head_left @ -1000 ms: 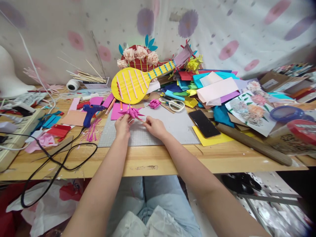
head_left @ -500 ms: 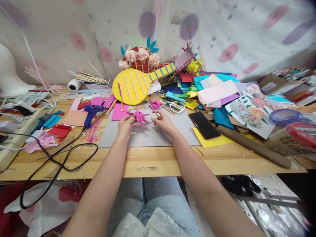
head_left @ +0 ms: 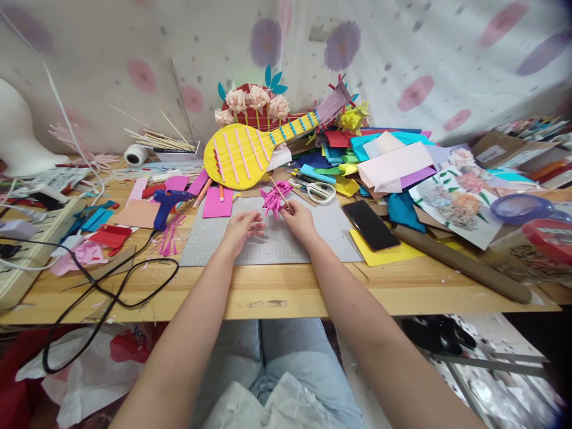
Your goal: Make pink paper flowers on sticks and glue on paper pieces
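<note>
My right hand [head_left: 298,218] is pinched on a thin wooden stick [head_left: 279,191] over the grey cutting mat [head_left: 272,244]. A spiky pink paper flower [head_left: 270,201] sits at the stick, right against my right fingertips; whether it hangs on the stick or rests on the mat I cannot tell. My left hand [head_left: 242,229] lies on the mat a little to the left of the flower, fingers loosely apart and holding nothing. A second small pink flower [head_left: 285,187] lies just behind.
A yellow paper guitar [head_left: 241,156] leans at the back. A blue glue gun [head_left: 166,202] with a black cable [head_left: 111,292] lies left. Scissors [head_left: 320,190], a phone [head_left: 370,224], a wooden roller [head_left: 460,263] and piled coloured paper [head_left: 384,159] crowd the right.
My left hand has let go of the spiky pink flower and opened. The flower has moved right and back, to my right hand with the stick.
</note>
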Available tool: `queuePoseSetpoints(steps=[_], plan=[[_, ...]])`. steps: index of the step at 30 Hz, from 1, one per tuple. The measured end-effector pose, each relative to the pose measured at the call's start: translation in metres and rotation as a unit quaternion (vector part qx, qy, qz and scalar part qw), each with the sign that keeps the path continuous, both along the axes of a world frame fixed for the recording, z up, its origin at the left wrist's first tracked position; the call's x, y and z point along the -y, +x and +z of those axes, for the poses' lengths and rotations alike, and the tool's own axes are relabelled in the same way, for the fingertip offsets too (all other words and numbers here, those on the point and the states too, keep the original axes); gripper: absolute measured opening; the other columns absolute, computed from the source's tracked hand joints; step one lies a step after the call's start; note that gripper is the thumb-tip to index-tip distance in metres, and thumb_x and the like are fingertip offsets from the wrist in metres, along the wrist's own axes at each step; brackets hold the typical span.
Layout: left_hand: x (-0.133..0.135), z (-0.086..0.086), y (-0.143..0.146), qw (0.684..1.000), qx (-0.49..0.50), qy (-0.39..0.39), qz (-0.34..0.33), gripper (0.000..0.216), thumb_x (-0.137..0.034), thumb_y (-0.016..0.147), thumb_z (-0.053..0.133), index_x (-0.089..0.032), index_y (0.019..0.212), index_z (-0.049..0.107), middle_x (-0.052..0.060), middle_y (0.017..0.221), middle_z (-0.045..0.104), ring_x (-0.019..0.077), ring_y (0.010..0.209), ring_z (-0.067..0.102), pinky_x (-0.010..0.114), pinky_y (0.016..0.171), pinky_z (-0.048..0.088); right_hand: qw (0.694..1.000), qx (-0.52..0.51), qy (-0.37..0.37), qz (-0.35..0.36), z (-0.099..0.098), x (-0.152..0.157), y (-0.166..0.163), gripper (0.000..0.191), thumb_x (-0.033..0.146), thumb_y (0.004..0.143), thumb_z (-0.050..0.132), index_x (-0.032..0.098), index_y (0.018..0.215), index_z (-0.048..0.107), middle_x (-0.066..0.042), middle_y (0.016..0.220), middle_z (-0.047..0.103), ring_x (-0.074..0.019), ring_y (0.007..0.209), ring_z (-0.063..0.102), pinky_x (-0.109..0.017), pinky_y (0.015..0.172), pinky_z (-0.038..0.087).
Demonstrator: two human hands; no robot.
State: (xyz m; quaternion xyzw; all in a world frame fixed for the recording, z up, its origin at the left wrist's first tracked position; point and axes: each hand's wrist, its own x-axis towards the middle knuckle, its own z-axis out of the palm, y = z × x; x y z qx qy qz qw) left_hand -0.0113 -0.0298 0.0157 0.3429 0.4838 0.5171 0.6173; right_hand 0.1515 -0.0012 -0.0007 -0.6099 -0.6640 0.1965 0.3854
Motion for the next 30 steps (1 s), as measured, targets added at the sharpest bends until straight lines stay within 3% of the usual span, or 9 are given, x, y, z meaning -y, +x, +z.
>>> queuePoseSetpoints(steps=[8, 16, 23, 30], plan=[[0.0031, -0.0039, 0.006, 0.996, 0.011, -0.03, -0.087, 0.033, -0.04, 0.072, 0.062, -0.007, 0.076, 0.063, 0.015, 0.08, 0.066, 0.0157, 0.06, 0.063, 0.027, 0.051, 0.052, 1.0, 0.03, -0.004, 0.01, -0.0002, 0.003, -0.0037, 0.015, 0.03, 0.076, 0.047, 0.02, 0.073, 0.058, 0.003, 0.059, 0.051, -0.0114, 0.058, 0.044, -0.022, 0.056, 0.029], [0.0033, -0.0009, 0.0037, 0.998, 0.0, -0.024, -0.062, 0.029, -0.034, 0.064, 0.071, -0.008, 0.073, 0.064, 0.013, 0.077, 0.065, 0.0151, 0.06, 0.063, 0.025, 0.049, 0.051, 0.999, 0.049, -0.007, 0.012, 0.0016, 0.0055, -0.0042, 0.016, 0.031, 0.076, 0.046, 0.021, 0.075, 0.058, 0.002, 0.061, 0.053, -0.0117, 0.058, 0.046, -0.022, 0.056, 0.031], [0.0019, -0.0023, 0.0003, 0.997, -0.013, -0.017, -0.072, 0.039, -0.045, 0.06, 0.071, -0.009, 0.075, 0.064, 0.014, 0.08, 0.067, 0.0166, 0.062, 0.064, 0.023, 0.045, 0.05, 0.998, 0.068, 0.005, 0.008, 0.0048, 0.0068, -0.0048, 0.015, 0.029, 0.077, 0.046, 0.02, 0.074, 0.058, 0.002, 0.062, 0.054, -0.0121, 0.058, 0.046, -0.023, 0.057, 0.03], [0.0024, -0.004, 0.0007, 0.997, -0.032, -0.008, -0.063, 0.03, -0.033, 0.059, 0.074, -0.009, 0.073, 0.065, 0.013, 0.082, 0.066, 0.0157, 0.063, 0.063, 0.024, 0.047, 0.05, 0.998, 0.065, -0.009, 0.01, 0.0085, 0.0093, -0.0061, 0.015, 0.03, 0.078, 0.046, 0.021, 0.077, 0.059, 0.002, 0.063, 0.055, -0.0123, 0.059, 0.046, -0.023, 0.058, 0.03]])
